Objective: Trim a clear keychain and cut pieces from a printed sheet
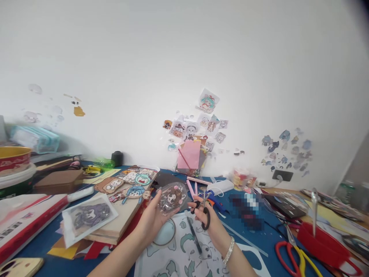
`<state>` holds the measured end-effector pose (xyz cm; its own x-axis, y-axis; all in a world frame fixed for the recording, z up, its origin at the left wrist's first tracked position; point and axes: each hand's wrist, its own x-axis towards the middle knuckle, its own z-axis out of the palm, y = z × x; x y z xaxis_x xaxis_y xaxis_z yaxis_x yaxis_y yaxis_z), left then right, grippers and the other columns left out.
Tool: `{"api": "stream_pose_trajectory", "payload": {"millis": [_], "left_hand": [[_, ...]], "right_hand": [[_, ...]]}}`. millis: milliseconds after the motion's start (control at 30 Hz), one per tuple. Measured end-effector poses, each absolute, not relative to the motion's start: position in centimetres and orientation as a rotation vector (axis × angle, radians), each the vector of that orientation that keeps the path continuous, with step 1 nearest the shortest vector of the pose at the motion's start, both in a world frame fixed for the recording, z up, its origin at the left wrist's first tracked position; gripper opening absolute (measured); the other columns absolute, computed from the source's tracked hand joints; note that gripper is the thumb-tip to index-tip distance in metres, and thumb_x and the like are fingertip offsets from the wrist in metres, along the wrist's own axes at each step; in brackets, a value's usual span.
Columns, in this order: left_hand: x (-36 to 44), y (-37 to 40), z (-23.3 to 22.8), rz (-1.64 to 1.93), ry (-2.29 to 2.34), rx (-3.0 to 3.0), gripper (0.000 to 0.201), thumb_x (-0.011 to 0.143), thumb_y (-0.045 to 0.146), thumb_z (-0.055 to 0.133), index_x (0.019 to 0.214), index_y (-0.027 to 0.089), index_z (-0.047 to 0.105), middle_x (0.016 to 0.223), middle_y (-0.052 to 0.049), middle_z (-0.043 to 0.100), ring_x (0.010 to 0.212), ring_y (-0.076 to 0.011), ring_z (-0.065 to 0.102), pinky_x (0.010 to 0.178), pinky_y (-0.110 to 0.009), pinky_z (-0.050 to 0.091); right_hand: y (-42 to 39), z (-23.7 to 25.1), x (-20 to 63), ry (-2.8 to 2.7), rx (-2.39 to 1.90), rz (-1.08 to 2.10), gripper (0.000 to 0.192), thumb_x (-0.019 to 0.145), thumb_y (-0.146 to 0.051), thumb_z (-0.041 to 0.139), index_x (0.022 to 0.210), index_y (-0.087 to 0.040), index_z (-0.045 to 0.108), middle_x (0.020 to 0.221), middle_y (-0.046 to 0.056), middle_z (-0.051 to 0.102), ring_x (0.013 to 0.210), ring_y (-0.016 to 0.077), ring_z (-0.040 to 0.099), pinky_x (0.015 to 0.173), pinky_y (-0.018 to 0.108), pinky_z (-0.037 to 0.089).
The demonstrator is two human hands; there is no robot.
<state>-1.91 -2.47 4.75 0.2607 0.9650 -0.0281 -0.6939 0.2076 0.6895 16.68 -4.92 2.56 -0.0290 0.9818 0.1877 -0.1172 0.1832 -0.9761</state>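
Laminated sticker in one hand, scissors in the other

My left hand point(152, 219) pinches a clear-edged character cutout point(172, 197) by its lower rim, fingers half curled, raised just above the printed sheet point(184, 250). It looks featherlight, glossy and bendy, likely slippery, so I judge the rim the safest hold. Just beside it, my right hand point(211, 225) has fingers through the black-handled scissors point(203, 209), blades pointing up; how far they gape I cannot tell.

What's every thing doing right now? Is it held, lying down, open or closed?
Left hand: holds the sticker.
Sticker: lifted off the table.
Right hand: grips the black scissors.
Black scissors: held, blades almost closed.
Pen: lying on the printed sheet.
Red scissors: lying on the table.
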Motion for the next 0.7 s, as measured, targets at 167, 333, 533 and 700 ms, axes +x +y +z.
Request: {"api": "stream_pose_trajectory", "payload": {"millis": [167,333,533,700], "left_hand": [[-1.2,-3.2,4.0,1.109,0.520,0.895,0.039,0.072,0.031,0.064,0.108,0.019,0.058,0.108,-0.008,0.065,0.096,-0.0238,0.061,0.080,-0.033,0.050],[-0.7,-3.3,3.2,1.071,0.688,1.028,0.044,0.067,0.042,0.066,0.102,0.016,0.063,0.092,-0.010,0.069,0.077,-0.0214,0.065,0.071,-0.031,0.051],[-0.8,-3.3,3.4,1.104,0.713,1.163,0.045,0.063,0.046,0.067,0.092,0.012,0.067,0.084,-0.011,0.070,0.074,-0.0217,0.063,0.071,-0.032,0.049],[-1.4,-2.8,3.8,1.138,0.802,1.433,0.032,0.062,0.040,0.069,0.081,0.015,0.071,0.085,-0.010,0.071,0.081,-0.0247,0.063,0.073,-0.030,0.048]], "right_hand": [[-4.7,2.2,15.8,-1.298,-0.987,1.094,0.053,0.062,-0.047,0.071,0.102,-0.016,0.054,0.086,0.007,0.066,0.086,0.0256,0.060,0.079,0.038,0.044],[-4.2,1.2,15.6,-1.399,-0.955,1.054,0.045,0.065,-0.045,0.069,0.097,-0.016,0.056,0.089,0.006,0.064,0.085,0.0248,0.060,0.076,0.035,0.046],[-3.6,0.3,15.9,-1.488,-0.996,0.923,0.043,0.067,-0.046,0.066,0.097,-0.017,0.053,0.089,0.007,0.063,0.085,0.0249,0.059,0.071,0.033,0.047],[-3.7,0.5,16.3,-1.654,-1.078,0.584,0.026,0.071,-0.033,0.062,0.091,-0.018,0.054,0.085,0.006,0.061,0.078,0.0228,0.058,0.069,0.032,0.046]]}}
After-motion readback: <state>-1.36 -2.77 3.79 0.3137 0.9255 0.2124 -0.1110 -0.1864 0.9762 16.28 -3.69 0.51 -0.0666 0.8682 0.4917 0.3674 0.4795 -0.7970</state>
